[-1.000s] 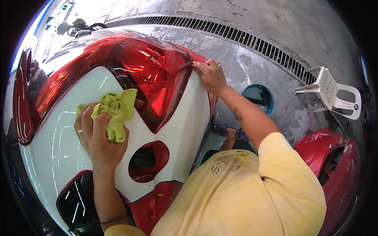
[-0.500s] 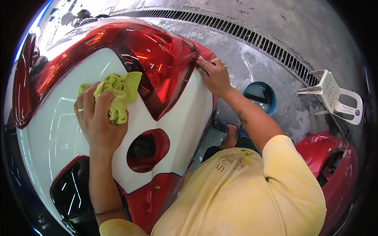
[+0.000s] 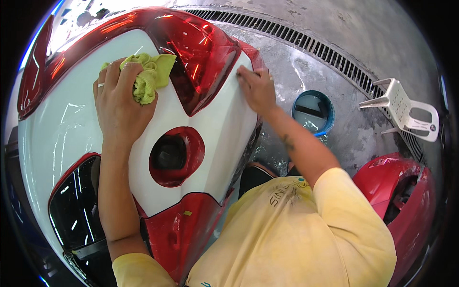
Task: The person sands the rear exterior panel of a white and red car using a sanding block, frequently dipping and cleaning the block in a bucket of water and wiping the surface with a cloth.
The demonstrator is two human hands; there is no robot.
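A car's white rear side panel (image 3: pixel 217 129) with red trim lies under both my hands. My left hand (image 3: pixel 119 103) is closed around a crumpled yellow-green cloth (image 3: pixel 152 79) and rests on the white paint. Farther right, my right hand (image 3: pixel 259 92) presses its bunched fingertips on the panel's edge, just beside the red tail light (image 3: pixel 203 52). Something small and dark shows at those fingertips; what it is I cannot make out. Nearer to me is a round red-rimmed recess (image 3: pixel 195 153) with a black inside. A dark side window (image 3: pixel 76 201) sits at the lower left.
On the wet grey floor to the right stands a blue bucket (image 3: pixel 330 107) of water with a dark flat bar in it. Beyond are a white plastic chair (image 3: pixel 399 103), a long drain grate (image 3: pixel 306 43) and a loose red bumper-like part (image 3: pixel 377 179).
The view has shifted, and the car sits higher up in it. My right hand has slid nearer along the panel's edge beside the tail light. My left hand keeps its hold on the cloth.
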